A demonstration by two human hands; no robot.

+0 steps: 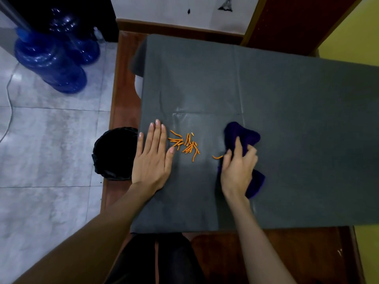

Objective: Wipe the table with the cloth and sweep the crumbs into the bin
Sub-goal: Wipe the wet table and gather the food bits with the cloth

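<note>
A grey-covered table [266, 89] fills the middle and right of the head view. Several orange stick-shaped crumbs [187, 145] lie in a loose pile on it, with one stray crumb [217, 157] to their right. My left hand [152, 158] lies flat, palm down, near the table's left edge, its thumb touching the pile. My right hand [239, 167] grips a bunched dark purple cloth [243, 136] pressed on the table, just right of the stray crumb. A black bin [114, 154] lined with a black bag stands on the floor below the table's left edge.
Two blue water jugs [51, 58] stand on the tiled floor at the upper left, beside a thin white cable [9, 95]. Reddish wooden surface [266, 253] shows around and under the grey cover. My dark-clothed legs [160, 261] are at the near edge.
</note>
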